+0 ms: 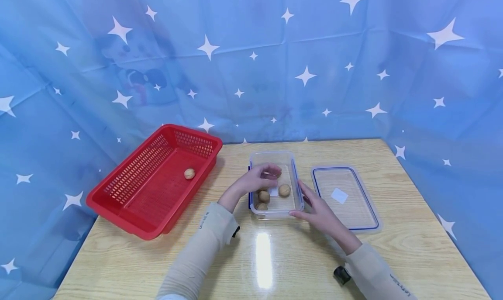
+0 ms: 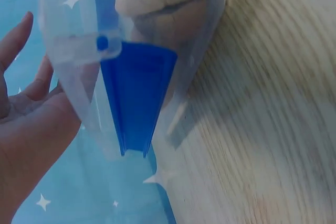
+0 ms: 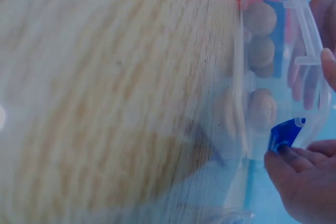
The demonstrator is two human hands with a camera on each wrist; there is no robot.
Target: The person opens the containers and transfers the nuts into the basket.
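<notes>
A clear plastic box (image 1: 275,213) with blue latches stands on the table, holding several walnuts (image 1: 284,190). My left hand (image 1: 262,177) reaches in over its left side. Its fingers hang loosely inside, seen through the wall in the right wrist view, with no walnut visibly held. One of the walnuts (image 2: 168,3) shows close up behind the box wall in the left wrist view. At the box's near right corner, my right hand (image 1: 318,210) grips the wall, thumb at the front and fingers along the right side by a blue latch (image 3: 286,134).
On the left stands a red plastic basket (image 1: 157,230) with slotted walls and a single walnut (image 1: 189,174) in it. A clear lid (image 1: 353,208) with a blue seal lies right of the box. Behind the table hangs a blue star-patterned curtain (image 1: 251,90).
</notes>
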